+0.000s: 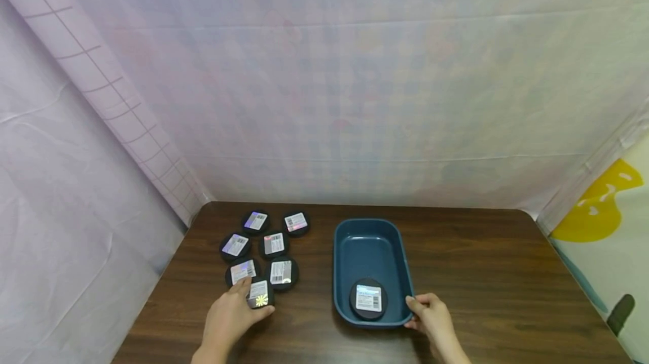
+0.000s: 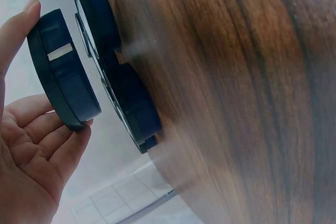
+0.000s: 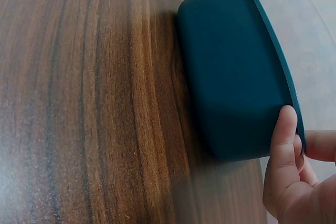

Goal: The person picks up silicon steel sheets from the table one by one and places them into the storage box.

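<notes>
My left hand [image 1: 228, 318] grips a round black tub [image 1: 260, 294] by its sides, thumb on one side and fingers on the other. The tub has a white label on its upward face. In the left wrist view, the held tub [image 2: 65, 69] is off the wood, above the black tubs [image 2: 134, 100] standing there. With thumb and fingers my right hand [image 1: 433, 319] pinches the rim of a deep blue tray [image 1: 367, 257] at its near right corner. Inside the tray, near its front end, lies another labelled black tub [image 1: 368, 300].
Several more black tubs [image 1: 274, 244] with white labels stand in a loose cluster at the table's left. The brown wooden table [image 1: 476, 274] reaches back to a pale patterned cloth [image 1: 355, 99]. White cloth [image 1: 66, 183] hangs at the left side.
</notes>
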`<act>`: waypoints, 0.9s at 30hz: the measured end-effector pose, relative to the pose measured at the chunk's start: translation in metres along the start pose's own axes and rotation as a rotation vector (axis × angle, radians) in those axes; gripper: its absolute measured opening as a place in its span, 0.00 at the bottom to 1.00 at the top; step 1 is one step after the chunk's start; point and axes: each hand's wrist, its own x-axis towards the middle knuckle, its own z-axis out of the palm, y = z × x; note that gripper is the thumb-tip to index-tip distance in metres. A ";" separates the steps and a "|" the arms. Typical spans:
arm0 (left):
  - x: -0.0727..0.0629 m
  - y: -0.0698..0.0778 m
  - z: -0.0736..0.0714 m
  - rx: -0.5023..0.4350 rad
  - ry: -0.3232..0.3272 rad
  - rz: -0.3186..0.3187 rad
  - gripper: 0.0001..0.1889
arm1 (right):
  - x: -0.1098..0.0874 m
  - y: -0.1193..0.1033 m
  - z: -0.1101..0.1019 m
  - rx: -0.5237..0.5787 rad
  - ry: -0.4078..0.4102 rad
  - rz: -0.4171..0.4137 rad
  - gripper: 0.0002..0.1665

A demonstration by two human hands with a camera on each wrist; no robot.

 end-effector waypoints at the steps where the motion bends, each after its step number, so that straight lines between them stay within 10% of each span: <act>1: 0.000 0.001 0.000 0.000 -0.001 0.000 0.46 | 0.000 0.000 0.000 -0.001 0.001 -0.001 0.11; 27: 0.011 0.021 -0.006 0.009 -0.025 0.087 0.46 | -0.001 0.000 0.000 -0.007 0.001 -0.019 0.14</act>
